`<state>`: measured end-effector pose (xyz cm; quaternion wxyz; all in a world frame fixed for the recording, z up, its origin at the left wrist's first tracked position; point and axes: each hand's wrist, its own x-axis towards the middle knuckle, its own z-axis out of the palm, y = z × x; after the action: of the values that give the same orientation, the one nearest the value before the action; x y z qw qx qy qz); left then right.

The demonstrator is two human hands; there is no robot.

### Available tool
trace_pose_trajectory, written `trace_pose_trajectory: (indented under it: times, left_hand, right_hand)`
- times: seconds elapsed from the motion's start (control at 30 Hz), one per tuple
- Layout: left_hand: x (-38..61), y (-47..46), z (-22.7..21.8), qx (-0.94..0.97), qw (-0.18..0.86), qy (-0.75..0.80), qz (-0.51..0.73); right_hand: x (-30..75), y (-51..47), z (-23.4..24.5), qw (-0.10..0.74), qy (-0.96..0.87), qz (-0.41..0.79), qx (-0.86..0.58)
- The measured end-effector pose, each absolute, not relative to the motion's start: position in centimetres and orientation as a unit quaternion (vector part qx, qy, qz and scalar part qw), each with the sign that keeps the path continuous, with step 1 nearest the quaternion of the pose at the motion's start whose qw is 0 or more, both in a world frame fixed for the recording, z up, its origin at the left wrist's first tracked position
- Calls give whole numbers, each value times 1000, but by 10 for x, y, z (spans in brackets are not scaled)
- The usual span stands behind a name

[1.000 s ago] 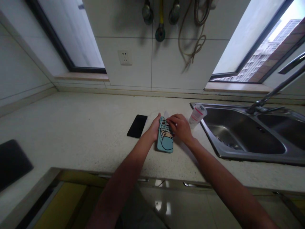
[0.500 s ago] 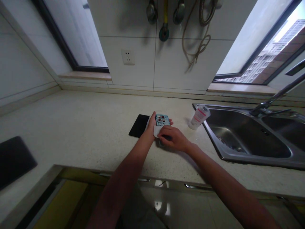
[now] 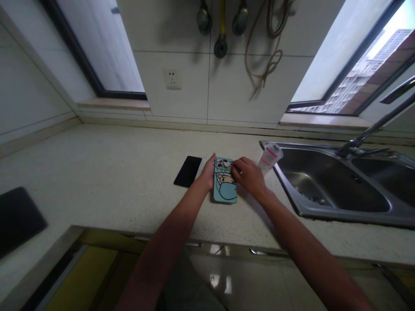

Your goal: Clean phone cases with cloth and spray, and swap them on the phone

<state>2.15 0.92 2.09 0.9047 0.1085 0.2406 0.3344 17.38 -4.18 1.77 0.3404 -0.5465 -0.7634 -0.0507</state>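
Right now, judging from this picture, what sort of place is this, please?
Most likely a kitchen: a steel double sink with a tall faucet is set into a long, pale countertop.

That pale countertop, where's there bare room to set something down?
The broadest bare patch of countertop lies between the dark slab at far left and the black phone; a narrower strip runs along the wall. It's crowded mid-counter, where the left hand, patterned case, right hand and plastic cup bunch together, the cup beside the sink.
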Motion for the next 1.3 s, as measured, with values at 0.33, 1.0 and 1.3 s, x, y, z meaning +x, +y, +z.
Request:
trace_pose_trajectory:
  times: [0.33, 1.0, 1.3]
  left_hand:
    - [21, 3, 22, 109, 928, 214, 285]
    - [2, 20, 17, 109, 841, 279, 451]
    - [-3, 19, 23, 94, 849, 258, 451]
  right_hand:
    - [173, -37, 12, 390, -737, -41, -550]
    - [174, -69, 44, 203, -909, 215, -294]
    - [195, -60, 44, 258, -847, 207, -417]
